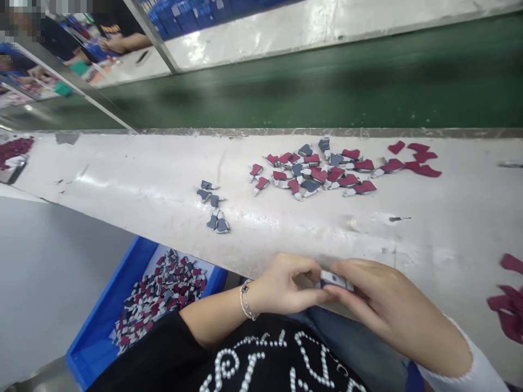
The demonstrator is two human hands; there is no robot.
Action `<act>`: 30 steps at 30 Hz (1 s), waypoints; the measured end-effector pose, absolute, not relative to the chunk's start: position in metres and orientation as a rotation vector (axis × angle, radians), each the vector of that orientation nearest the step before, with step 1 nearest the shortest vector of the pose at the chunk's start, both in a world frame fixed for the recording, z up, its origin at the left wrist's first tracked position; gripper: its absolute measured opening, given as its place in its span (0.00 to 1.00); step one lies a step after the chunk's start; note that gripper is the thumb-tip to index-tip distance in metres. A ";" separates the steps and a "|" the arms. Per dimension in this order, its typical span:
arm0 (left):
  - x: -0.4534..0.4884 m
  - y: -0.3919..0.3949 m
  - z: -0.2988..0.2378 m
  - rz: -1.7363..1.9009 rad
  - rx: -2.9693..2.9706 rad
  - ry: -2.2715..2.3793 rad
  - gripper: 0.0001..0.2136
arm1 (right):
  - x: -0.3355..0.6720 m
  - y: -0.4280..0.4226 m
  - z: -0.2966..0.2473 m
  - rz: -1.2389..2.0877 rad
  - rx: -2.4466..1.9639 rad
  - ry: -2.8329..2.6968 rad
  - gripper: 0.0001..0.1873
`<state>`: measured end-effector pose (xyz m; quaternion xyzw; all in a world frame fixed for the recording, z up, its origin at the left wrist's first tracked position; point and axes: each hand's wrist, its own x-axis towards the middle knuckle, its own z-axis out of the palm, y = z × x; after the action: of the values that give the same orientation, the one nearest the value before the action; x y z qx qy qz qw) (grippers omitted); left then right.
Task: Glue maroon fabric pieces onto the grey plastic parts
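Note:
Close to my body, at the table's near edge, both hands meet on one small grey-white part with a dark side (335, 280). My left hand (292, 283) pinches its left end between thumb and fingers. Around its right end the thumb and fingers of my right hand (378, 296) are closed, hiding much of it. Beyond my hands lies a loose group of small maroon and dark-blue pieces with whitish ends (318, 174). A smaller cluster of dark-blue pieces (214, 207) is to its left.
A blue bin (102, 310) full of similar pieces (163, 299) stands at lower left. Flat maroon pieces (509, 310) lie at the right edge, more (420, 160) at the back right. Behind the white table (143, 174) runs a green belt (327, 81); co-workers sit beyond metal posts.

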<state>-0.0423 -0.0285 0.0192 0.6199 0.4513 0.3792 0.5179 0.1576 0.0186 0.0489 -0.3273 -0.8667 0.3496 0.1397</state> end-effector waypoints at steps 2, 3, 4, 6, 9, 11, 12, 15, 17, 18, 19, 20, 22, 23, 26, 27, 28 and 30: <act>-0.054 -0.015 0.023 0.792 1.396 1.158 0.14 | 0.155 0.020 0.045 1.098 -1.106 -2.394 0.16; -0.062 -0.005 0.025 0.743 1.362 1.221 0.15 | 0.157 0.020 0.044 1.143 -1.181 -2.333 0.17; -0.071 0.006 0.027 0.705 1.337 1.300 0.17 | 0.161 0.021 0.043 1.181 -1.241 -2.279 0.19; -0.094 0.030 0.034 0.604 1.369 1.518 0.24 | 0.176 0.022 0.043 1.222 -1.328 -2.214 0.19; -0.138 0.056 0.053 0.550 1.468 1.695 0.30 | 0.206 0.028 0.043 1.107 -1.531 -2.167 0.23; -0.172 0.063 0.065 0.546 1.535 1.900 0.26 | 0.220 0.035 0.042 0.972 -1.726 -2.081 0.27; -0.188 0.064 0.069 0.544 1.554 2.008 0.24 | 0.223 0.040 0.040 0.930 -1.797 -2.022 0.27; -0.230 0.064 0.067 0.422 1.559 2.293 0.19 | 0.217 0.055 0.032 0.960 -1.823 -1.920 0.38; -0.249 0.065 0.058 0.314 1.550 2.354 0.17 | 0.204 0.065 0.026 1.039 -1.745 -1.920 0.40; -0.256 0.067 0.053 0.275 1.559 2.357 0.17 | 0.198 0.069 0.023 1.084 -1.708 -1.925 0.37; -0.261 0.069 0.049 0.250 1.577 2.352 0.16 | 0.192 0.072 0.021 1.128 -1.674 -1.921 0.34; -0.265 0.071 0.046 0.241 1.601 2.350 0.16 | 0.188 0.075 0.019 1.167 -1.645 -1.913 0.30; -0.268 0.073 0.047 0.261 1.648 2.372 0.16 | 0.185 0.075 0.020 1.222 -1.605 -1.884 0.26; -0.267 0.072 0.050 0.281 1.666 2.390 0.15 | 0.186 0.074 0.022 1.242 -1.590 -1.861 0.25; -0.247 0.067 0.068 0.423 1.726 2.401 0.14 | 0.194 0.063 0.035 1.295 -1.594 -1.767 0.28; -0.234 0.064 0.074 0.520 1.739 2.350 0.13 | 0.197 0.059 0.040 1.310 -1.618 -1.727 0.29; -0.218 0.061 0.078 0.702 1.722 2.209 0.14 | 0.201 0.055 0.046 1.317 -1.642 -1.692 0.30; -0.179 0.056 0.081 0.951 1.543 1.738 0.14 | 0.209 0.048 0.055 1.312 -1.615 -1.675 0.25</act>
<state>-0.1786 0.0562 0.0813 0.5843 0.6579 0.3601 0.3099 0.2090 0.0485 0.0554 -0.5881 -0.6098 0.4775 0.2329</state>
